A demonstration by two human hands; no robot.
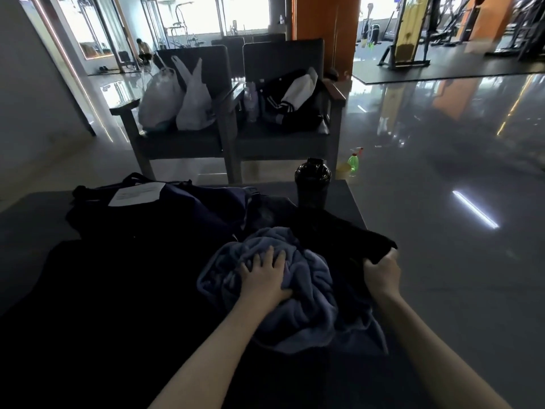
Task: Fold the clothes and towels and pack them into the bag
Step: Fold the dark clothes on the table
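– Table (35, 219) under everything. Navy bag (188, 208) lies slack on it, mouth direction unclear.
– Black garment (339, 231)?
– Right of the bag. Long axis runs from the bag out to the right hand (382, 276), which clutches its corner, probably stretching it flat to fold.
– Blue towel (283, 290)?
– Nearer than the bag, bunched, no clear axis. Left hand (265, 276) lies flat on it, fingers spread, likely pinning it.
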